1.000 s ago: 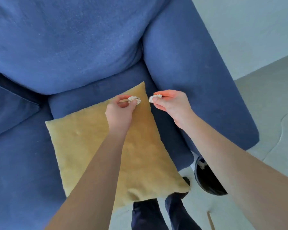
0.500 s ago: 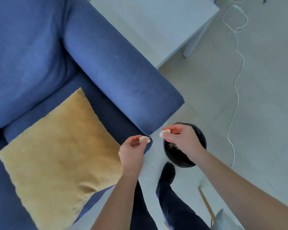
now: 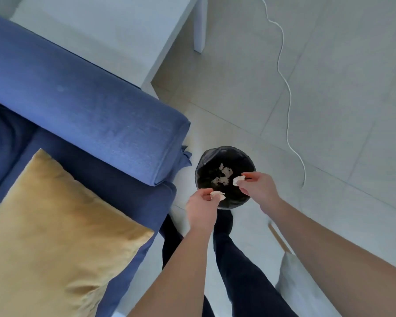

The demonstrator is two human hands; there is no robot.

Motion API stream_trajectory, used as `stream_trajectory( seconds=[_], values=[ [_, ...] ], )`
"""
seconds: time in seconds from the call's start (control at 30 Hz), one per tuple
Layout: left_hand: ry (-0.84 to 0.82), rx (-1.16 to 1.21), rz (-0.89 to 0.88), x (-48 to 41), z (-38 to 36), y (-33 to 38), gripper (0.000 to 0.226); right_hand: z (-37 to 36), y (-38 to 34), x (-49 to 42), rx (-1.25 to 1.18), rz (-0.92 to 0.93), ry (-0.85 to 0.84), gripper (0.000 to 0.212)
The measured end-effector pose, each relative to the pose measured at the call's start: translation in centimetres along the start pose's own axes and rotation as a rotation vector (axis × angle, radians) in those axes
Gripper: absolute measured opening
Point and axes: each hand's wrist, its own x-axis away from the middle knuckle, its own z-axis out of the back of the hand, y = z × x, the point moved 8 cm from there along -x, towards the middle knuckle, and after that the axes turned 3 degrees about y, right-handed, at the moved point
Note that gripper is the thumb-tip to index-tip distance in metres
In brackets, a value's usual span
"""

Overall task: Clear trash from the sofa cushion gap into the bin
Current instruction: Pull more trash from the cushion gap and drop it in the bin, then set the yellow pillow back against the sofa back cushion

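Two scraps of crumpled paper sit pinched in my fingers, one per hand; my left hand [image 3: 200, 205] has its grip closed on a pale scrap [image 3: 218, 194] at the near rim of the black bin [image 3: 215, 156]; my right hand [image 3: 258, 186] nips another scrap [image 3: 239, 179] over the bin's open mouth; more paper bits [image 3: 224, 173] lie inside; the bin stands on the floor just beside the blue sofa [image 3: 89, 115], whose seat carries a yellow cushion [image 3: 55, 225].

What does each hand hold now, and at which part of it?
Each hand pinches a small crumpled scrap in its fingers, over the bin: the left hand its scrap, the right hand its scrap. Which part is gripped cannot be told.
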Motion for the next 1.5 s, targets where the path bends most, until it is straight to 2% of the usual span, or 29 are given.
stream_trajectory(
  seconds=[0.07, 0.13, 0.47, 0.77, 0.87, 1.13, 1.33, 1.5],
  values=[
    [-0.019, -0.034, 0.009, -0.1, -1.2, -0.3, 0.041, 0.0, 0.9, -0.8, -0.015, -0.005, -0.034, 0.061],
    [-0.030, -0.048, 0.028, -0.2, -1.9, -0.9, 0.049, 0.3, 1.8, -1.6, -0.010, -0.017, -0.052, 0.068],
    [-0.013, -0.094, 0.029, -0.6, -0.7, -1.1, 0.043, 1.9, 2.3, -1.4, 0.007, -0.057, -0.082, 0.048],
    [0.036, -0.001, 0.030, 1.0, 4.1, -0.2, 0.046, -0.7, -1.2, 3.0, 0.049, -0.032, -0.157, 0.041],
    [0.066, 0.001, 0.009, 2.1, 7.3, -0.3, 0.047, -2.9, -2.6, 5.7, 0.007, -0.078, -0.213, 0.045],
    [0.233, 0.209, -0.004, 4.4, 18.5, -2.0, 0.049, -10.1, -8.0, 12.1, 0.153, 0.095, -0.298, 0.040],
    [0.395, 0.419, 0.039, 5.7, 28.9, -4.6, 0.045, -19.2, -11.7, 17.9, 0.267, 0.208, -0.406, 0.042],
    [0.538, 0.457, 0.057, 5.4, 37.7, -9.1, 0.043, -27.8, -13.5, 22.8, 0.407, 0.342, -0.472, 0.049]
  ],
)
